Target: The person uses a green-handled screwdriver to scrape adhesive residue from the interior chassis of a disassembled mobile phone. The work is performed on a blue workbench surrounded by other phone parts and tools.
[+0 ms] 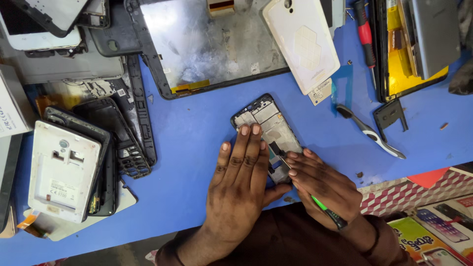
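An opened phone frame [264,118] lies face down on the blue table, its inner metal plate and dark parts showing. My left hand [239,182] presses flat on its lower left half, fingers together, pinning it to the table. My right hand [322,187] grips a thin tool with a green and black handle [325,211]; the metal tip touches the dark parts near the frame's middle. The lower end of the frame is hidden under both hands.
A large tablet frame [207,44] and a white back cover [300,42] lie behind. Stacked phone shells [64,167] sit at left. Tweezers [372,135], a red screwdriver [365,34] and a small black bracket [390,113] lie at right, beside a yellow-lined tablet [409,44].
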